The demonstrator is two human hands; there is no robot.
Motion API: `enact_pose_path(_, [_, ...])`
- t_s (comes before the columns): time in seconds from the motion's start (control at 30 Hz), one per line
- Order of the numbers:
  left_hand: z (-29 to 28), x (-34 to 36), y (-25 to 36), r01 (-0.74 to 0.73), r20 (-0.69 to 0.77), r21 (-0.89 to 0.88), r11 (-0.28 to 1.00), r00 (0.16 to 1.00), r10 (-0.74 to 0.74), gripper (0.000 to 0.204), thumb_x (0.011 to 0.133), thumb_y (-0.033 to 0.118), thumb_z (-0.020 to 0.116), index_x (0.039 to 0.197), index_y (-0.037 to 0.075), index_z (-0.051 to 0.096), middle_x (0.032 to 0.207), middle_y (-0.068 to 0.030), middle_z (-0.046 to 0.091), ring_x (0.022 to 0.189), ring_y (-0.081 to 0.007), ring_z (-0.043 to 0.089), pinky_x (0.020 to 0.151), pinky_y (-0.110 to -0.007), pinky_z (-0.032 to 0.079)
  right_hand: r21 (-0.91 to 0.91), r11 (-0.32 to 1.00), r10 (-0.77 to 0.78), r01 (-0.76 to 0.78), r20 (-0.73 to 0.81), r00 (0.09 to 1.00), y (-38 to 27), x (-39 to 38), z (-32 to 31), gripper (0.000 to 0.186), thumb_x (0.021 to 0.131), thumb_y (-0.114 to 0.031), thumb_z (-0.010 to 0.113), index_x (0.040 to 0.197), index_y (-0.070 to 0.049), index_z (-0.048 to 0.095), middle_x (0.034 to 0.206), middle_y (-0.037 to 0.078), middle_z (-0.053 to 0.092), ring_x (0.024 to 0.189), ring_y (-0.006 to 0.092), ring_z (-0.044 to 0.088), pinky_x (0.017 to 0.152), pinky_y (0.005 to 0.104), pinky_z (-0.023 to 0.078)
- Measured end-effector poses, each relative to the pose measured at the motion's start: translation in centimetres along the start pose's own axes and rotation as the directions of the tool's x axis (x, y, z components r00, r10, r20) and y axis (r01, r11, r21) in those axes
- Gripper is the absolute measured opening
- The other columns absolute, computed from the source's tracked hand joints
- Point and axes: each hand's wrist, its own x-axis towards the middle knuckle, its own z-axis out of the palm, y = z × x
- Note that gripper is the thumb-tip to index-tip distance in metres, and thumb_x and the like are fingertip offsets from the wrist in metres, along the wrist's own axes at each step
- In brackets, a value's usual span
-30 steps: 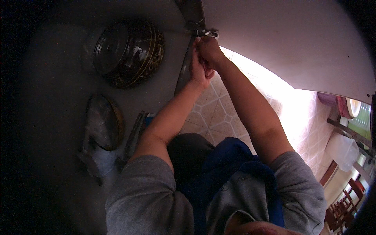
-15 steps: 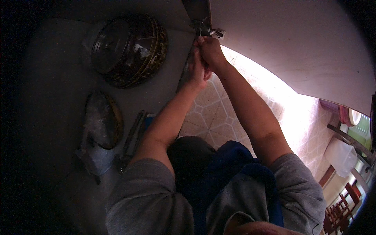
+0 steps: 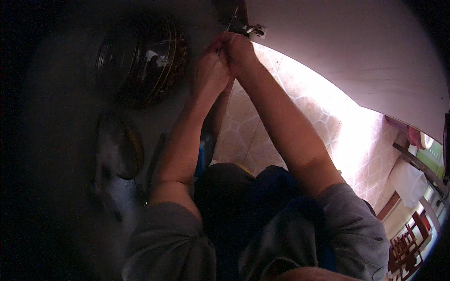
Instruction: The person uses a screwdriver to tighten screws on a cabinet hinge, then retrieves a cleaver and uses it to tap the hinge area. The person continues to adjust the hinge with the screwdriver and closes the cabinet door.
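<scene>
My two hands meet just below a metal hinge (image 3: 257,31) fixed to the edge of a pale door panel (image 3: 347,51). My right hand (image 3: 240,52) is closed, its fingers curled against the other hand. My left hand (image 3: 213,70) is closed too, palm side turned toward the right one. What lies between the fingers is too dark and small to make out. A thin bright line (image 3: 233,18) shows just beyond the fingertips, against a dark upright edge; I cannot tell what it is.
On the dim surface at left stand a large dark glossy jar (image 3: 157,65) and a rimmed round thing with clear plastic wrap (image 3: 112,145). Patterned floor tiles (image 3: 243,136) lie below the door. A translucent container (image 3: 408,182) sits on a rack at far right.
Both hands have moved left and slightly away from the hinge, still together. My left forearm is now more upright, and a blue thing beside it shows more.
</scene>
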Motion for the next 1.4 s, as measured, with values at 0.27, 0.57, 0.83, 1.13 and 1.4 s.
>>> enact_pose_path(0.27, [0.0,-0.8,1.1,0.553,0.531,-0.828,0.091,0.827,-0.185,0.02,0.089,0.031,0.052,0.089,0.011,0.055,0.057,0.0001,0.048,0.034,-0.006,0.035,0.028,-0.018,0.022,0.783,0.401,0.577,-0.475,0.187,0.795,-6.5,-0.8,-0.8,0.012,0.086,-0.008,0.039,0.08,-0.003,0.047,0.065,0.008,0.045,0.061,0.0218,0.047,0.056,0.0358,0.044])
enact_pose_path(0.57, [-3.2,1.3,-1.4,0.558,0.599,-0.732,0.392,0.801,-0.022,0.021,0.092,0.032,0.047,0.092,0.012,0.053,0.056,0.0027,0.044,0.035,-0.0042,0.031,0.029,-0.019,0.022,0.513,0.825,0.292,-0.238,-0.026,0.956,-2.0,-0.4,0.3,0.015,0.083,-0.008,0.049,0.069,-0.007,0.045,0.061,0.005,0.045,0.058,0.0201,0.048,0.061,0.0344,0.046])
enact_pose_path(0.83, [-0.6,1.8,-1.6,-0.156,0.05,0.336,0.929,0.988,0.148,0.034,0.086,0.016,0.052,0.118,0.004,0.046,0.089,-0.0146,0.062,0.079,-0.0312,0.061,0.072,-0.04,0.049,0.003,0.998,-0.069,0.07,-0.141,0.988,5.0,1.2,0.2,0.013,0.083,-0.013,0.051,0.074,-0.003,0.051,0.063,0.007,0.048,0.06,0.0243,0.051,0.059,0.036,0.047])
enact_pose_path(1.13, [3.6,-0.4,-0.8,0.224,0.169,-0.67,0.708,0.974,-0.148,0.019,0.087,0.021,0.05,0.102,0.009,0.051,0.07,-0.0054,0.055,0.052,-0.0162,0.051,0.043,-0.028,0.039,0.105,0.913,0.372,-0.394,0.185,0.91,-1.0,-0.2,-3.1,0.016,0.088,-0.014,0.046,0.076,-0.003,0.05,0.064,0.007,0.048,0.057,0.0202,0.047,0.055,0.0343,0.045])
enact_pose_path(1.4, [2.6,0.6,-3.5,0.713,0.559,-0.693,-0.105,0.623,0.547,0.032,0.093,0.041,0.04,0.09,0.014,0.058,0.053,0.002,0.039,0.03,-0.0048,0.026,0.03,-0.018,0.017,0.273,0.797,0.52,-0.538,0.14,0.842,-7.7,-2.0,-2.2,0.024,0.095,-0.024,0.039,0.085,-0.006,0.052,0.066,0.001,0.05,0.054,0.0119,0.044,0.046,0.0257,0.039])
